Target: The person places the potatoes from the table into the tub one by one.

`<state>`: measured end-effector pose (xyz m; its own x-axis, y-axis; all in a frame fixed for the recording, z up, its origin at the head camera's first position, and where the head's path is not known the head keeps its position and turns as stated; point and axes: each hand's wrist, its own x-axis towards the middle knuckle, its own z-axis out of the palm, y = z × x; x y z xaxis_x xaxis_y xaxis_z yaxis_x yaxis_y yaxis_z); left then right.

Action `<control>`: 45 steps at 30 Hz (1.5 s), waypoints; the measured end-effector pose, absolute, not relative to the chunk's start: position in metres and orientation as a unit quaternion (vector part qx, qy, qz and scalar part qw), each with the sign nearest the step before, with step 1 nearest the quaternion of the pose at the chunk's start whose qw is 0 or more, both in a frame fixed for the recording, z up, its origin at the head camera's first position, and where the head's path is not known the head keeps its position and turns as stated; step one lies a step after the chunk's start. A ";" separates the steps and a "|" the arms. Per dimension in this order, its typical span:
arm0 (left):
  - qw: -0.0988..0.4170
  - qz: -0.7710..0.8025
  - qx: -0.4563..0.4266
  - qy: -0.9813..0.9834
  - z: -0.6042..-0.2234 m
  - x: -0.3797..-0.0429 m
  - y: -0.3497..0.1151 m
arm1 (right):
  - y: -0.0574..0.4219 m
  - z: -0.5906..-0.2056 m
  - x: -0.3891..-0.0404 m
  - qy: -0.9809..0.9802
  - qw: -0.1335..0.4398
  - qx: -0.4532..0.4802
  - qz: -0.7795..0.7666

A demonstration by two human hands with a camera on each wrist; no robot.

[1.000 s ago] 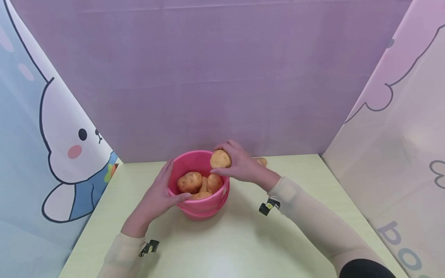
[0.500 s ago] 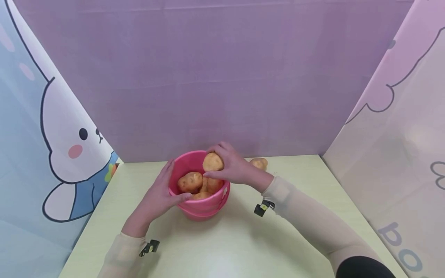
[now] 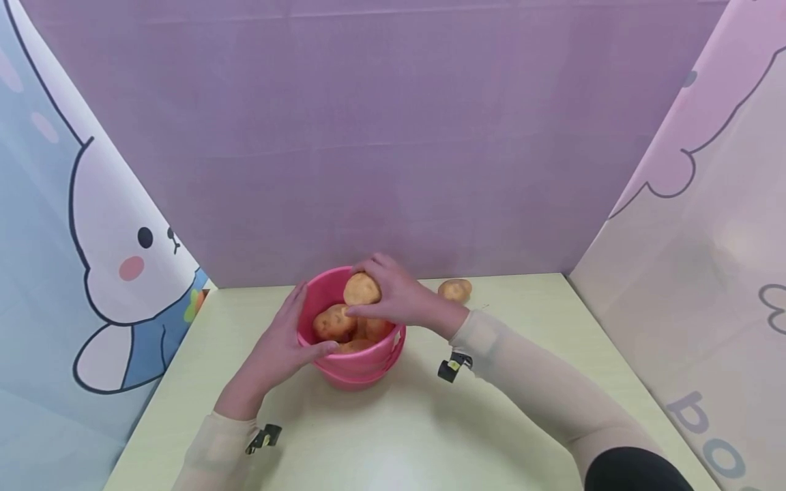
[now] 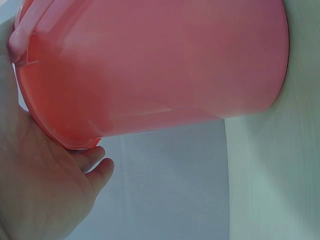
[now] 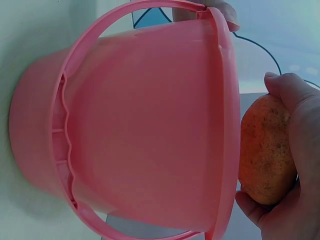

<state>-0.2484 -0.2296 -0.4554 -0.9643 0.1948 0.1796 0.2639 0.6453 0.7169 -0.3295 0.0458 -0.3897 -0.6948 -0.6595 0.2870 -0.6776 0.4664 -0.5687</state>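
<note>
A pink plastic bucket (image 3: 353,375) stands on the table with several potatoes (image 3: 333,323) inside. My left hand (image 3: 276,351) grips its rim on the near left, the thumb reaching over the front edge. Over the bucket's mouth, my right hand (image 3: 396,293) holds another potato (image 3: 361,289) between thumb and fingers. In the right wrist view that potato (image 5: 267,150) shows dark specks and sits just beyond the rim. The bucket's handle (image 5: 60,130) hangs down on its outside. Part of the bucket's contents is hidden behind the right hand.
One more potato (image 3: 455,290) lies on the pale table (image 3: 503,409), near the back edge and right of the bucket. A purple cloth wall (image 3: 393,136) rises behind. Printed panels stand at the left and right sides.
My right hand has moved left and slightly down with the potato, from the bucket's right rim to over its middle. The potato on the table has come into full view. The left hand stays put.
</note>
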 end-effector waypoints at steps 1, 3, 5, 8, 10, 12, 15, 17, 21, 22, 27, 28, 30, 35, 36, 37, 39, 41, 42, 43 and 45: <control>0.042 -0.402 -0.127 -0.906 -0.455 -0.248 -0.230 | 0.045 -0.390 -0.329 -0.856 0.012 0.390 0.339; 0.041 -0.403 -0.128 -0.905 -0.455 -0.248 -0.229 | 0.042 -0.390 -0.329 -0.856 0.011 0.390 0.340; 0.041 -0.404 -0.128 -0.905 -0.454 -0.249 -0.230 | 0.040 -0.390 -0.329 -0.856 0.010 0.390 0.338; 0.040 -0.406 -0.129 -0.904 -0.454 -0.248 -0.231 | 0.035 -0.390 -0.328 -0.859 0.004 0.388 0.334; 0.040 -0.407 -0.127 -0.904 -0.453 -0.248 -0.232 | 0.032 -0.389 -0.326 -0.863 -0.004 0.384 0.330; 0.039 -0.407 -0.128 -0.904 -0.453 -0.248 -0.232 | 0.029 -0.388 -0.325 -0.865 -0.013 0.380 0.327; 0.036 -0.408 -0.127 -0.904 -0.454 -0.248 -0.233 | 0.025 -0.387 -0.323 -0.867 -0.020 0.380 0.321; 0.036 -0.407 -0.127 -0.904 -0.454 -0.248 -0.233 | 0.023 -0.387 -0.323 -0.867 -0.021 0.382 0.320; 0.035 -0.406 -0.126 -0.904 -0.454 -0.247 -0.232 | 0.020 -0.388 -0.322 -0.863 -0.018 0.392 0.318; 0.036 -0.405 -0.127 -0.905 -0.454 -0.247 -0.232 | 0.020 -0.388 -0.322 -0.862 -0.018 0.394 0.318; 0.040 -0.405 -0.131 -0.904 -0.455 -0.247 -0.233 | 0.016 -0.391 -0.322 -0.863 -0.016 0.396 0.313; 0.041 -0.405 -0.132 -0.904 -0.455 -0.248 -0.233 | 0.016 -0.392 -0.322 -0.864 -0.016 0.396 0.311; 0.041 -0.406 -0.132 -0.903 -0.455 -0.248 -0.233 | 0.015 -0.393 -0.323 -0.864 -0.013 0.399 0.308; 0.041 -0.406 -0.130 -0.904 -0.455 -0.247 -0.233 | 0.014 -0.394 -0.323 -0.865 -0.008 0.400 0.304; 0.040 -0.406 -0.129 -0.904 -0.455 -0.247 -0.233 | 0.014 -0.393 -0.323 -0.865 -0.008 0.399 0.303; 0.040 -0.406 -0.128 -0.904 -0.455 -0.247 -0.233 | 0.013 -0.393 -0.323 -0.865 -0.008 0.399 0.303; 0.039 -0.406 -0.127 -0.904 -0.455 -0.247 -0.233 | 0.013 -0.392 -0.323 -0.866 -0.007 0.399 0.301; 0.038 -0.406 -0.126 -0.905 -0.455 -0.247 -0.233 | 0.012 -0.393 -0.323 -0.867 -0.006 0.400 0.297; 0.038 -0.405 -0.126 -0.905 -0.455 -0.247 -0.233 | 0.012 -0.393 -0.323 -0.867 -0.006 0.401 0.297; 0.038 -0.404 -0.126 -0.905 -0.455 -0.247 -0.233 | 0.012 -0.393 -0.323 -0.867 -0.005 0.401 0.296; 0.038 -0.405 -0.126 -0.905 -0.455 -0.248 -0.233 | 0.012 -0.393 -0.323 -0.867 -0.004 0.402 0.294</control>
